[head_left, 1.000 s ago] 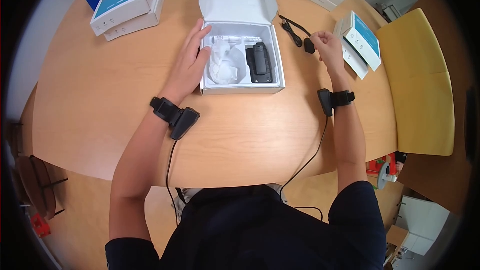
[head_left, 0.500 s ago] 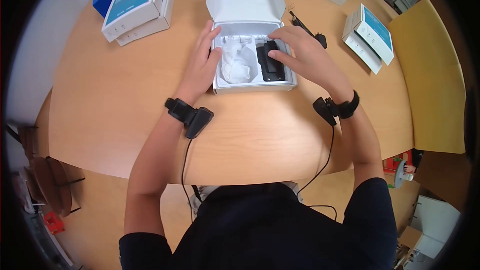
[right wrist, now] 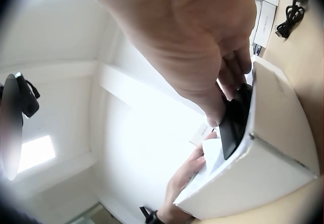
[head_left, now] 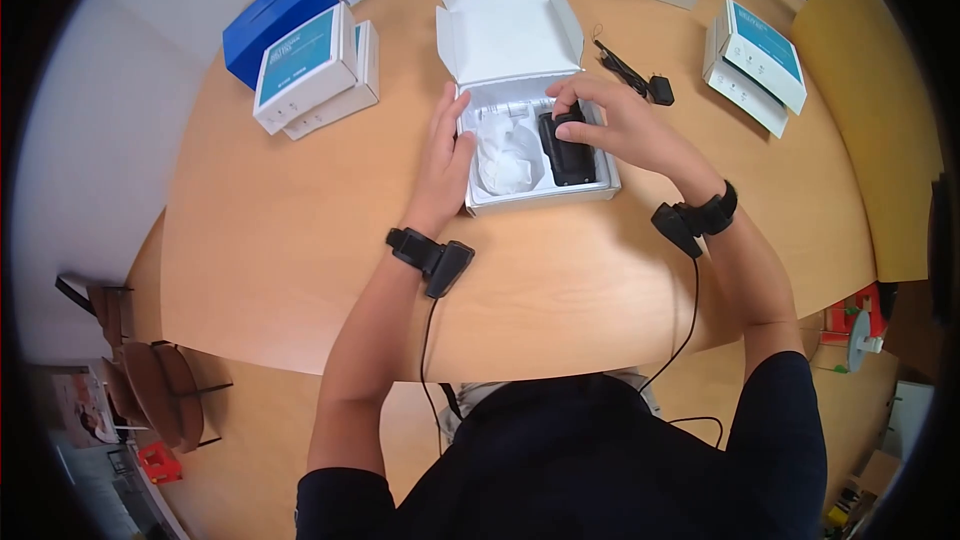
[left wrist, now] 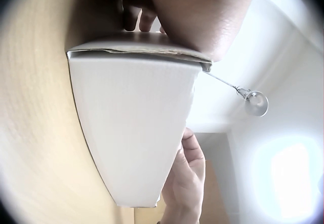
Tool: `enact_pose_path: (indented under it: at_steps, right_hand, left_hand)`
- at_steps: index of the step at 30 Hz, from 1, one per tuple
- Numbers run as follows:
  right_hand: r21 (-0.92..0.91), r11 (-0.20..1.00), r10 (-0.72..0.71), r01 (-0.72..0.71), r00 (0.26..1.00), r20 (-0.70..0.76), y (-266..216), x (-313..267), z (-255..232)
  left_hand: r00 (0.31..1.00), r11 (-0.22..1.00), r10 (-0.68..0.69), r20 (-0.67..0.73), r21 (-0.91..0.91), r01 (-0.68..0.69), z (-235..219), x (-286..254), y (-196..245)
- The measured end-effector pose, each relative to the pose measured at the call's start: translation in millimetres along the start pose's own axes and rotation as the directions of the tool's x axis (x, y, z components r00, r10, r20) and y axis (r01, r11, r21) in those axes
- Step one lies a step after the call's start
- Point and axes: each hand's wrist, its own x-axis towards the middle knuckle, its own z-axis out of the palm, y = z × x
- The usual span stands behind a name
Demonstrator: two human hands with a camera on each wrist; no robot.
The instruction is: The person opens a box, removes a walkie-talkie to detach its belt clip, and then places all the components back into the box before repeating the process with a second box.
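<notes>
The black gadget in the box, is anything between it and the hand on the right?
No. The right hand is already on the black gadget, fingers curled round its top end inside the open white box. The crumpled plastic lies beside it, not over it.

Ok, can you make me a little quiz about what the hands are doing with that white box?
1. True or false: the right hand grips the black device in the open white box.
2. Which hand rests on the box's side wall?
3. What lies on the table right of the box's lid: A a black cable, B a spoon, C a cup?

Key: 1 true. 2 the left hand. 3 A.
</notes>
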Motion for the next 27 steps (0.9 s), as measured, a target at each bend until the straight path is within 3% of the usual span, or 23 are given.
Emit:
enact_pose_path:
  at_steps: [3, 6, 9, 12, 17, 21, 22, 24, 26, 27]
  right_hand:
    - [0.157, 0.986, 0.042, -0.049, 0.998, 0.045, -3, -1, -1]
    - [0.17, 0.969, 0.167, -0.182, 0.981, 0.098, -17, -1, -10]
    - [0.311, 0.945, 0.095, -0.101, 0.995, 0.034, -6, 9, -18]
    - [0.437, 0.893, 0.129, -0.109, 0.992, -0.016, -13, 23, -32]
    - [0.553, 0.829, 0.107, -0.085, 0.994, -0.008, -40, 49, -22]
    - [0.508, 0.848, 0.154, -0.15, 0.987, 0.033, -62, 59, -4]
    - [0.471, 0.865, 0.203, -0.172, 0.979, -0.015, -68, 59, -3]
    - [0.503, 0.863, 0.176, -0.042, 0.959, -0.223, -60, 60, 2]
    - [0.466, 0.882, 0.16, 0.071, 0.884, -0.439, -56, 62, 1]
    - [0.514, 0.858, 0.22, 0.015, 0.893, -0.394, -52, 59, -3]
  left_hand:
    - [1.0, 1.0, 0.001, 0.006, 0.005, -0.001, -2, 0, -2]
    - [1.0, 1.0, 0.006, 0.007, 0.0, -0.006, -2, 0, 0]
    - [0.999, 1.0, -0.022, 0.028, -0.012, 0.023, -3, 1, -1]
    - [0.992, 0.989, -0.122, 0.027, -0.078, 0.123, -12, 12, 18]
    - [0.994, 0.929, -0.093, 0.061, -0.354, 0.109, -12, 35, 80]
    - [0.975, 0.861, -0.13, 0.182, -0.466, 0.202, 14, 44, 126]
    - [0.98, 0.828, -0.142, 0.139, -0.526, 0.194, 17, 47, 124]
    - [0.971, 0.709, -0.188, 0.148, -0.664, 0.238, 16, 55, 124]
    - [0.966, 0.548, -0.206, 0.157, -0.799, 0.247, 14, 61, 127]
    - [0.969, 0.49, -0.219, 0.115, -0.846, 0.211, 13, 66, 124]
